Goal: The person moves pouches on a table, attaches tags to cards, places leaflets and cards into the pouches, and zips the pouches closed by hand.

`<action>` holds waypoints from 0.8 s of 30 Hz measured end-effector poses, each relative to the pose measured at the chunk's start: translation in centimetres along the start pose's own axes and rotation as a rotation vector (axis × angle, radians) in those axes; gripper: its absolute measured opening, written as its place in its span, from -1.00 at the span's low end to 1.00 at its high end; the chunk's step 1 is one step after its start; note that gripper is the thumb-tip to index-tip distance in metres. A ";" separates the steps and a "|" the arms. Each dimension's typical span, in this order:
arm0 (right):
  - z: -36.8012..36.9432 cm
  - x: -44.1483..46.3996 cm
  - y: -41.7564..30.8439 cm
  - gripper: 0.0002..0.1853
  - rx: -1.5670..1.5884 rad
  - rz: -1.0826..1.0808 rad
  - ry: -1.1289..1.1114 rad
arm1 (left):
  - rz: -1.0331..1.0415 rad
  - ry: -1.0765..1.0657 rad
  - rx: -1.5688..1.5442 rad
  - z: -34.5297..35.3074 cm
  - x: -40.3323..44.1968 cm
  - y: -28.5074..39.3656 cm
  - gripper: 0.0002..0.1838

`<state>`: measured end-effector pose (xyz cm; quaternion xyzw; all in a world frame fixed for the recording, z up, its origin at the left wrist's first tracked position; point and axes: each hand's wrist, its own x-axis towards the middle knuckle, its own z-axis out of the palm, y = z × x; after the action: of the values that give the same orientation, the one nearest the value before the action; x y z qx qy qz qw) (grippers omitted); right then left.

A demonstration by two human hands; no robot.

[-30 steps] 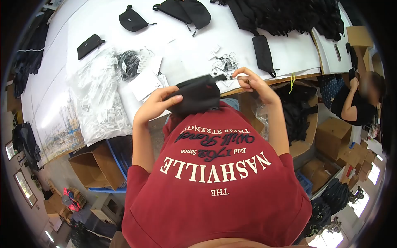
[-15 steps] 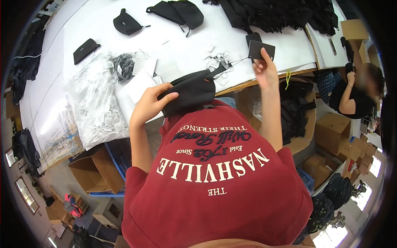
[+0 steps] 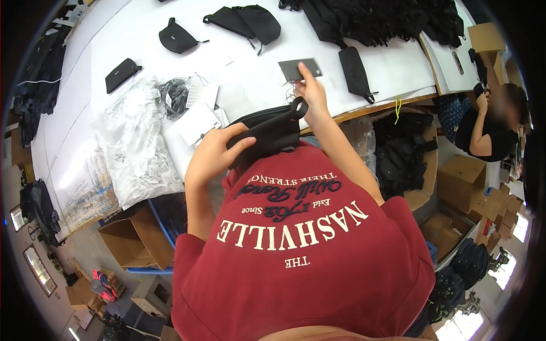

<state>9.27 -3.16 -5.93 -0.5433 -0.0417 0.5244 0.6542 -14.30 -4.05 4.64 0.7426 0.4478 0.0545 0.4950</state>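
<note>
Head view: "NASHVILLE" shirt (image 3: 307, 290), left hand (image 3: 219, 150) round black pouch (image 3: 274, 135), right hand (image 3: 311, 98) pinching card (image 3: 291, 69).

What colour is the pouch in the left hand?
The pouch is black, clearest in the head view.

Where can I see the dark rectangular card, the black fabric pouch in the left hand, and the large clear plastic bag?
Dark rectangular card (image 3: 289, 70): head view, left part of its flat face.
Black fabric pouch (image 3: 277, 134): head view, middle of outer side.
Large clear plastic bag (image 3: 133, 150): head view, middle of crumpled surface.
</note>
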 end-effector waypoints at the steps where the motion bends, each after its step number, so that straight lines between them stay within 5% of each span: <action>1: -0.8 0.1 -1.4 -0.65 -0.133 -0.094 -0.094 | 0.057 0.035 0.065 0.1 0.1 -0.4 -0.71; 4: -0.2 -1.4 -3.7 -0.67 -0.244 -0.505 -0.220 | 0.228 0.145 0.216 0.3 1.1 -1.8 -0.76; 7: 0.1 -4.7 -8.1 -0.50 -1.182 -0.559 -0.455 | 0.403 0.221 0.274 1.1 2.6 -1.4 -0.82; 11: 0.5 -5.5 -8.4 -0.52 -1.702 -0.768 -0.740 | 0.730 0.275 0.400 2.1 4.4 1.2 -0.82; 12: 0.9 -5.9 -8.7 -0.61 -1.817 -0.645 -0.812 | 0.777 0.194 0.369 2.3 4.7 1.4 -0.82; 16: -0.6 -5.6 -7.8 -0.63 -1.640 -0.535 -0.885 | 0.669 -0.045 0.344 1.9 6.2 1.1 -0.84; 20: -1.9 -6.4 -9.0 -0.53 -1.291 -0.072 -0.651 | 0.381 -0.298 0.200 1.4 7.9 1.4 -0.82; 22: -2.9 -7.1 -9.4 -0.58 -1.368 -0.105 -0.717 | 0.352 -0.419 0.082 1.3 9.9 1.3 -0.79; 24: -3.8 -7.8 -9.2 -0.64 -1.332 -0.072 -0.705 | 0.416 -0.429 -0.395 2.5 14.4 -1.2 -0.74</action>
<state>14.09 -10.12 3.44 -0.6223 -0.5746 0.5093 0.1523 -5.24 4.72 -2.76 0.7022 0.1538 0.0826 0.6903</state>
